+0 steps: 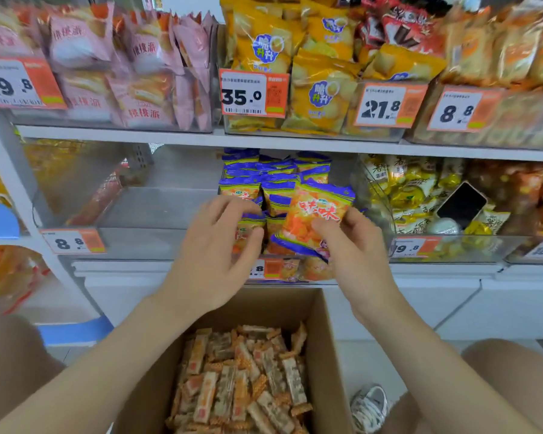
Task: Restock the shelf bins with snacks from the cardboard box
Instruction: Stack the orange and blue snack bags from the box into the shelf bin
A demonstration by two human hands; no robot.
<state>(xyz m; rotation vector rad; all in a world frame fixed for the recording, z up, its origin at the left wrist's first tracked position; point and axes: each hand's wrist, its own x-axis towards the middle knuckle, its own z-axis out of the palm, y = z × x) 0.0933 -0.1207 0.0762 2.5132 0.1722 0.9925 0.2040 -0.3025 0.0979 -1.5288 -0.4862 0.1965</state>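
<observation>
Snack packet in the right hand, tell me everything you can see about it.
The snack packet is a glossy plastic pouch, orange with blue crimped ends and red characters outlined white. It looks puffy and is tilted, held up before the bin of matching packets on the middle shelf. The right hand pinches its lower right side, thumb in front. The left hand grips a neighbouring packet instead.
</observation>
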